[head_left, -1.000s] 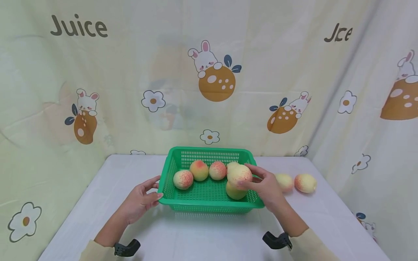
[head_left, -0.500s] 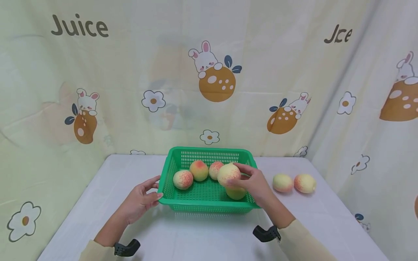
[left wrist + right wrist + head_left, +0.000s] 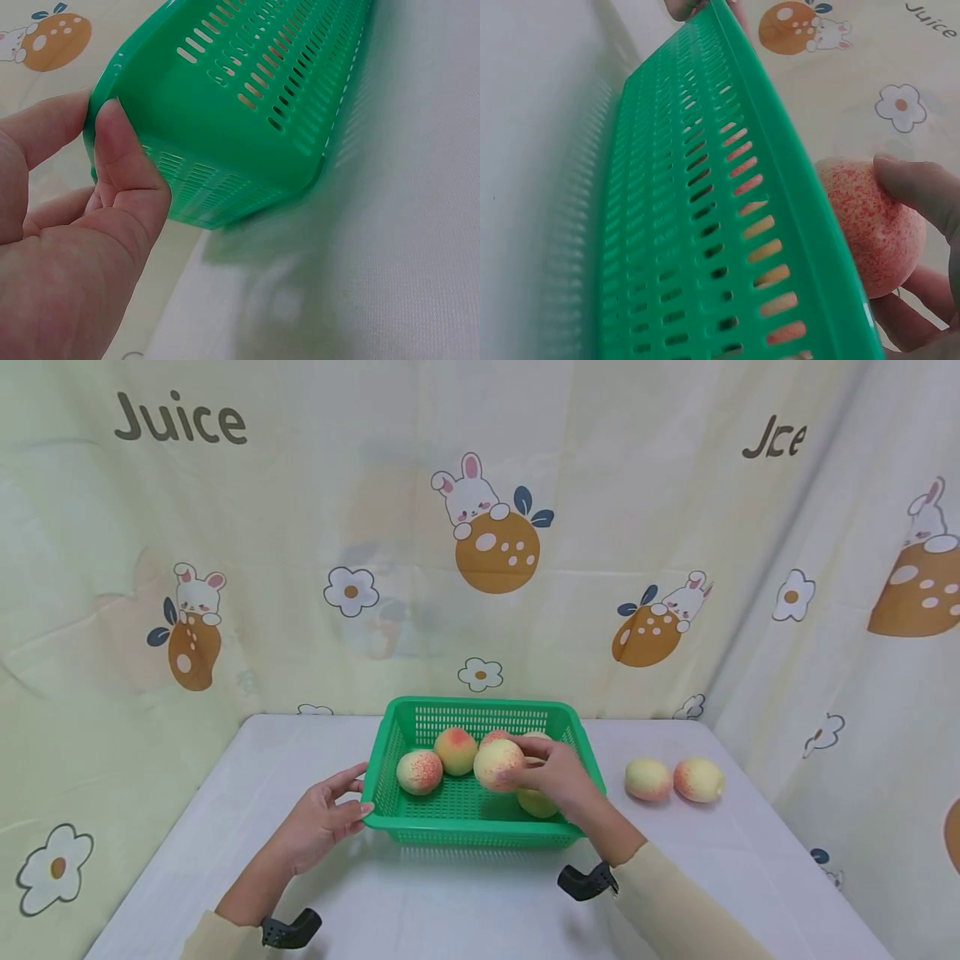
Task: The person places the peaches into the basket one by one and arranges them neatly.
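A green plastic basket (image 3: 465,832) with slotted walls stands on the table. My left hand (image 3: 318,820) pinches its left rim near the front corner; in the left wrist view the thumb (image 3: 116,135) presses the rim's near side. In my right hand (image 3: 561,779) is a pale peach with red speckles (image 3: 495,766), gripped between thumb and fingers over the basket's middle. Inside the basket lie several peaches: a speckled one (image 3: 420,772) at left, an orange-yellow one (image 3: 455,751) behind it, and a yellow-green one (image 3: 536,804) at right, partly hidden by the right hand.
Two more peaches, a greenish one (image 3: 648,779) and a yellow one with a red side (image 3: 699,779), lie on the white-covered table (image 3: 480,902) to the right of the basket. A printed curtain (image 3: 300,510) hangs behind the table.
My right hand has carried the speckled peach leftward across the basket, from its right side to the middle. The left hand and the basket have stayed in place.
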The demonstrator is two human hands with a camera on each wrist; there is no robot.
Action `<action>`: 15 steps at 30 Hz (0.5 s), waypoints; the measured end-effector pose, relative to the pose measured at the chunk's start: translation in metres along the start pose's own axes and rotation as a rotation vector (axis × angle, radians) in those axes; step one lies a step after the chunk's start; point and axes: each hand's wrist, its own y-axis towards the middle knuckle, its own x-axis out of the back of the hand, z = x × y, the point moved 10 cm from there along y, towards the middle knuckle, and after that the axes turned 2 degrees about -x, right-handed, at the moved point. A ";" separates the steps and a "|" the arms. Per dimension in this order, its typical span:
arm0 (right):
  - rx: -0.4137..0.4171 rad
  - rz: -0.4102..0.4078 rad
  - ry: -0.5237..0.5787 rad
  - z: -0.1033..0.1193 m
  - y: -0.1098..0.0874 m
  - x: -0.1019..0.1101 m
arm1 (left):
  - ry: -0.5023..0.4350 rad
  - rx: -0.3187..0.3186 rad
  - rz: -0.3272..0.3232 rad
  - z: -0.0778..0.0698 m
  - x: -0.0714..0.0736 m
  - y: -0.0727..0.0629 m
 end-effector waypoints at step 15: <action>-0.027 0.047 0.044 -0.002 0.017 -0.027 | -0.001 0.006 -0.004 0.001 0.000 0.001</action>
